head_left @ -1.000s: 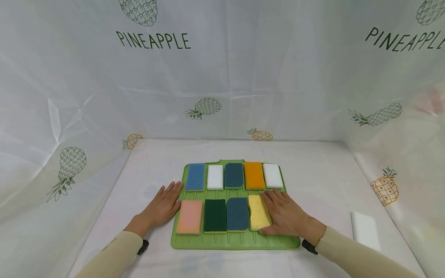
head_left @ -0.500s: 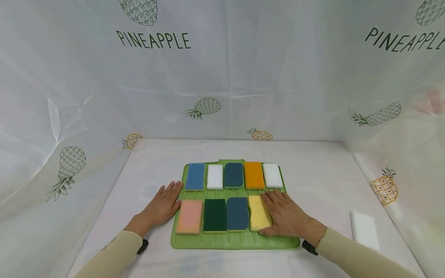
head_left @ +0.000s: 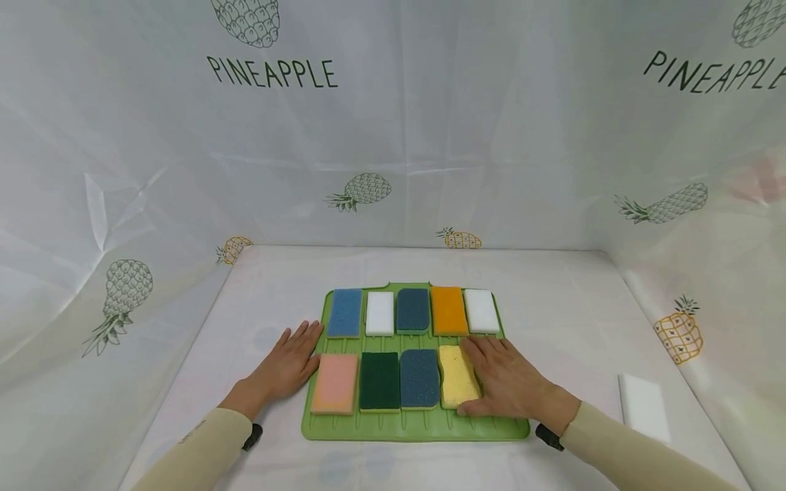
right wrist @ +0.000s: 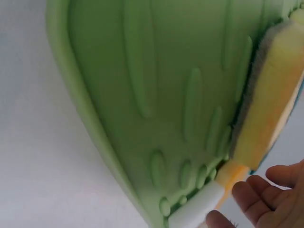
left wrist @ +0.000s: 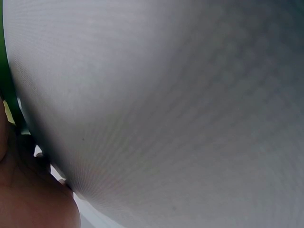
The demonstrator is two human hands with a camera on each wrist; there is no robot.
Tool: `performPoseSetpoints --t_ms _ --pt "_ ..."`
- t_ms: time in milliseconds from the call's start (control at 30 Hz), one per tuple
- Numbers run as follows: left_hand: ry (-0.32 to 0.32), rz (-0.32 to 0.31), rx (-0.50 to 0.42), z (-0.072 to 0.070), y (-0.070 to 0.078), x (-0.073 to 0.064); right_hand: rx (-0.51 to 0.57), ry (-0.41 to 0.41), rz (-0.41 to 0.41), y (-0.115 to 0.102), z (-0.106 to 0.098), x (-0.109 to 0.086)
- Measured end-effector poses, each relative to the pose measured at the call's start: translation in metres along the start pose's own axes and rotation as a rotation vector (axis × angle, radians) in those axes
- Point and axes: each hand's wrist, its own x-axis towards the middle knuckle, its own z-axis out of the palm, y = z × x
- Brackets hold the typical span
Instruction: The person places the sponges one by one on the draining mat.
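On a green drying mat lie several sponges in two rows. My left hand lies flat at the mat's left edge, thumb near the pink sponge. My right hand is at the yellow sponge in the near row, fingers at its far end and thumb at its near end. In the right wrist view that sponge shows a thick yellow side with a dark scouring layer below. Next to it lie a dark blue sponge and a dark green one.
Across the far row run a blue sponge, a white one, a dark blue-green one, an orange one and another white one. A white block lies apart on the table at right. Pineapple-printed sheeting surrounds the table.
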Motion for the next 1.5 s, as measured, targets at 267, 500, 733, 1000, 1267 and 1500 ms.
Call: performPoseSetpoints --t_ms 267,500,733,1000,1267,1500 --pt "0.001 0.001 -0.013 0.002 -0.001 0.0 -0.042 0.141 -0.005 0.024 -0.019 -0.007" --pt "0.014 0.013 -0.008 0.002 -0.001 0.0 -0.148 0.185 -0.009 0.066 -0.028 -0.039" --pt "0.013 0.007 0.003 0.0 0.0 0.0 -0.268 0.129 0.023 0.105 -0.045 -0.09" --pt "0.016 0.006 0.01 0.0 0.001 0.0 -0.319 -0.077 0.144 0.125 -0.055 -0.147" --pt "0.019 0.014 0.01 0.002 -0.002 0.001 -0.293 -0.251 0.264 0.135 -0.049 -0.18" --pt "0.013 0.009 0.004 0.001 -0.001 0.001 -0.203 -0.378 0.408 0.147 -0.043 -0.191"
